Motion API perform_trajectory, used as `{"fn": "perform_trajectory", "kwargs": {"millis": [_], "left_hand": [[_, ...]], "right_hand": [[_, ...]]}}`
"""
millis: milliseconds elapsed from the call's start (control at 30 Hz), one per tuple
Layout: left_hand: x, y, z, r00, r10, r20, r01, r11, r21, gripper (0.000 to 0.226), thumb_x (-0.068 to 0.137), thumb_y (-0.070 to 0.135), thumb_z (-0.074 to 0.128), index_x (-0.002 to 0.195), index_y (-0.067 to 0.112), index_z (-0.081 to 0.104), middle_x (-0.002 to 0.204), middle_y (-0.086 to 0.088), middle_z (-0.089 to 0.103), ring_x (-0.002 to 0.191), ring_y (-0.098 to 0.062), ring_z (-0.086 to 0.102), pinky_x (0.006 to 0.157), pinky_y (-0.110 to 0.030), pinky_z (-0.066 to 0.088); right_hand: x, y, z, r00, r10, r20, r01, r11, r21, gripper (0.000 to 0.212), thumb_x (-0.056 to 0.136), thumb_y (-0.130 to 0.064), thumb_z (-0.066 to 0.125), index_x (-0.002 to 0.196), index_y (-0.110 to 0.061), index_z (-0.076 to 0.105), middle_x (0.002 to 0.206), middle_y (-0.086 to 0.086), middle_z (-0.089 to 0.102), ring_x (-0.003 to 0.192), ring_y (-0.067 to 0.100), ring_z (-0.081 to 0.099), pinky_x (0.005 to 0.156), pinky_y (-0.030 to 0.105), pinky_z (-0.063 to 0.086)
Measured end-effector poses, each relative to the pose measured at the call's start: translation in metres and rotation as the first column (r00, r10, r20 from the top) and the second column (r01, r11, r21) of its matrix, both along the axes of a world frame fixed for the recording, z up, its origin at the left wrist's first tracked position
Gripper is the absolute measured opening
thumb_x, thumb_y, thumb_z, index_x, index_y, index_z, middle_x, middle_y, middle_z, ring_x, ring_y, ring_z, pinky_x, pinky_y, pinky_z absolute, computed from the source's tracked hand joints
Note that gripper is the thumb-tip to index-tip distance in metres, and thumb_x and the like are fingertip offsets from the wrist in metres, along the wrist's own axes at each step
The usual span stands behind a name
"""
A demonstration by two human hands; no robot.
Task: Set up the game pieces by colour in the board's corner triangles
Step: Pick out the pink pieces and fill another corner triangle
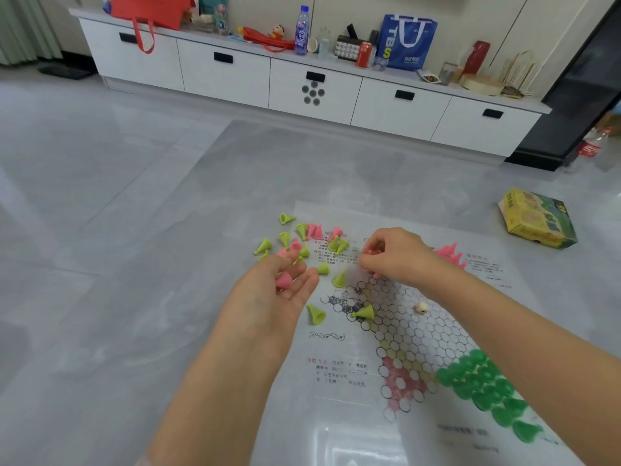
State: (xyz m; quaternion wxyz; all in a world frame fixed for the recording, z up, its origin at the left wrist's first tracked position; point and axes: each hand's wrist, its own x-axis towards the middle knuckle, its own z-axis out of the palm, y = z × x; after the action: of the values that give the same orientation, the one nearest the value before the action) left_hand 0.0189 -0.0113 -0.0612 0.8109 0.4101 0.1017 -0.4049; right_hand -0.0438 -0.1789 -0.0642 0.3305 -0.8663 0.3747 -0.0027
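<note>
While both arms reach forward over the grey tiled floor (pixel 100 183), the loose pile of yellow-green cone pieces (pixel 304 245) lies furthest left, mixed with a few pink cone pieces (pixel 314 230), partly on the floor and partly on the far left edge of the board sheet (pixel 336 358). Left hand (pixel 282 284) sits just below that pile, palm up, fingers relaxed and apart, with one pink cone (pixel 285 280) lying in the palm; not clear if the thumb presses it. Two more yellow-green cones (pixel 339 279) lie between the hands, and two others (pixel 316 314) lie tipped over lower down, one on the sheet margin, one on the printed hexagon grid. Right hand (pixel 391 255) hovers over the grid's far corner, fingers curled together pinching something pink; exact piece too hidden to tell. Small pale die (pixel 422 308) rests on the grid near the right forearm. Behind the right wrist a cluster of pink cones (pixel 450 253) stands upright on the sheet. Dark green cones (pixel 484 385) fill the near right triangle, upright and packed close. Game box (pixel 537 218) lies on the floor well apart, far right. White drawer cabinet (pixel 302 85) runs along the back wall, its top cluttered with bags and bottles.
</note>
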Motion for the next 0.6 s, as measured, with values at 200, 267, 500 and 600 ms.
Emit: {"fn": "perform_trajectory", "kwargs": {"millis": [200,267,500,600], "left_hand": [[0.001,0.001,-0.004,0.999,-0.036,0.006,0.035,0.999,0.041,0.018,0.091,0.003,0.045,0.096,-0.003,0.06,0.103,-0.019,0.058,0.099,-0.027,0.06,0.087,-0.033,0.047],[0.002,0.001,-0.005,0.999,-0.042,0.005,0.042,0.998,0.052,0.022,0.09,0.004,0.046,0.106,-0.003,0.06,0.109,-0.02,0.058,0.099,-0.027,0.06,0.087,-0.033,0.047],[-0.003,-0.002,-0.004,0.993,-0.12,-0.014,0.119,0.992,-0.031,0.03,0.094,0.012,0.041,0.116,-0.003,0.055,0.1,-0.017,0.058,0.087,-0.023,0.059,0.084,-0.034,0.049],[-0.006,-0.003,-0.001,0.99,-0.139,-0.039,0.136,0.988,-0.067,0.027,0.094,0.011,0.043,0.112,-0.004,0.056,0.108,-0.019,0.06,0.083,-0.023,0.062,0.076,-0.035,0.054]], "right_hand": [[-0.004,-0.001,0.004,0.989,-0.097,0.108,0.081,0.986,0.148,0.009,0.085,-0.002,0.053,0.086,-0.005,0.061,0.068,0.001,0.071,0.064,0.009,0.067,0.066,0.023,0.055],[-0.007,0.001,0.008,0.986,-0.103,0.134,0.083,0.986,0.148,0.011,0.086,-0.003,0.052,0.087,-0.007,0.062,0.063,-0.003,0.068,0.057,0.005,0.066,0.066,0.021,0.055],[-0.01,0.045,0.048,0.887,0.374,0.271,-0.416,0.902,0.119,0.014,0.084,-0.019,0.063,0.096,-0.026,0.065,0.088,-0.006,0.066,0.08,0.005,0.066,0.075,0.02,0.055],[-0.011,0.045,0.048,0.859,0.428,0.279,-0.471,0.876,0.106,0.021,0.083,-0.02,0.064,0.102,-0.031,0.062,0.094,-0.011,0.064,0.085,-0.001,0.062,0.076,0.018,0.054]]}}
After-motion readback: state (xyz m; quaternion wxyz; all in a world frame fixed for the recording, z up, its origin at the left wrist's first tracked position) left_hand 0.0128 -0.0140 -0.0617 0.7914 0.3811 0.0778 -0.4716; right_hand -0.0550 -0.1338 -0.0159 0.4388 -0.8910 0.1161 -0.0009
